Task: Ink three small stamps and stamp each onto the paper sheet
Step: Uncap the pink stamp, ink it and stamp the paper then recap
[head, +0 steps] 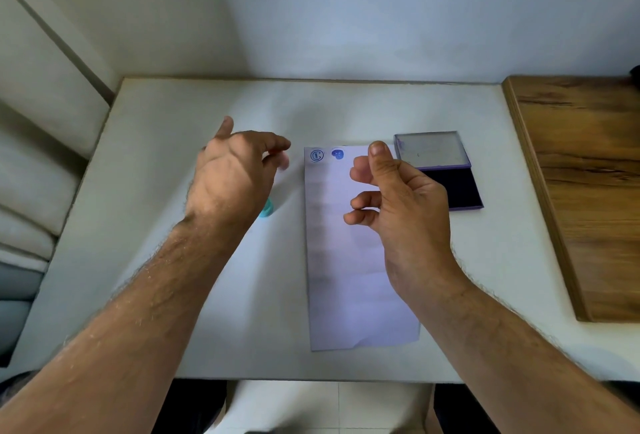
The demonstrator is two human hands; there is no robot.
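Observation:
A white paper sheet (360, 260) lies lengthwise in the middle of the table. Near its top edge are two blue prints, a round face print (316, 155) and a solid heart print (337, 154). My left hand (235, 174) hovers left of the sheet, palm down, thumb raised away from the blurred fingers, gripping nothing. A teal stamp (266, 208) peeks out from under it on the table. A blurred pink and red shape (282, 160) shows at its fingertips. My right hand (394, 198) floats over the sheet's right edge, fingers loosely curled and empty.
An open ink pad (460, 187) with a dark blue surface lies right of the sheet, its clear lid (429, 149) folded back. A wooden board (585, 184) covers the table's right end. The white table (173, 115) meets walls behind and cushions at the left.

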